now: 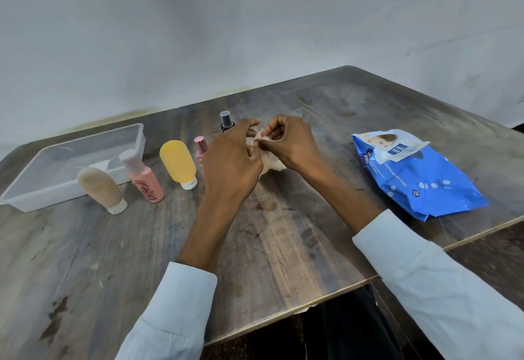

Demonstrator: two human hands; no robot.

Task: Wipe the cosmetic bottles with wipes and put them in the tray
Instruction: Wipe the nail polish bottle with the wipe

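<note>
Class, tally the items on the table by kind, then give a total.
Cosmetic bottles: 5 (beige, pink, yellow, small pink, black spray)
Tray: 1
Wipes pack: 1
Wipe, held in both hands: 1
Total: 8

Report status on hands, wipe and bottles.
Left hand and right hand both pinching the wipe, spreading it. Five bottles unwiped on table, tray holds none. Nothing in the way.
</note>
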